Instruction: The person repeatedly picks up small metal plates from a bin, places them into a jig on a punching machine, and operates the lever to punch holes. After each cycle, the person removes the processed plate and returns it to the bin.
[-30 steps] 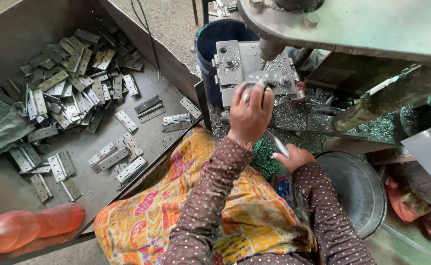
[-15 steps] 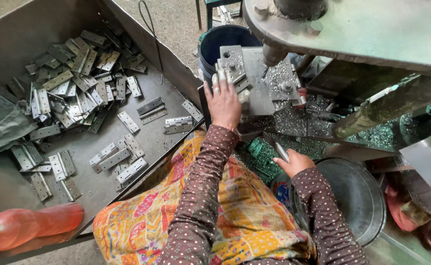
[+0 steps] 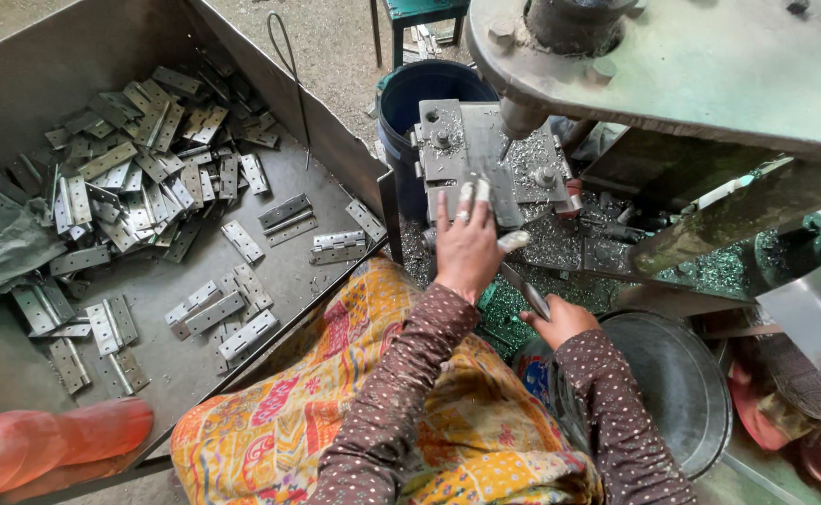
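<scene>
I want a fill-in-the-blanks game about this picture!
1. The left hand lies flat on a metal plate under the ____ machine.
2. The right hand grips a thin metal ____.
3. The big tray on the left holds many metal ____.
4. The bottle lying by the tray's near edge is ____ in colour.

Missing words: green; rod; hinges; orange

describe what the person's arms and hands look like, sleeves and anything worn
Both arms wear long, close-fitting dark brown sleeves with small pale dots, reaching the wrists. The left hand is bare, with a ring on one finger and pale wrappings on some fingertips. The right hand is bare; no ring shows.
</scene>
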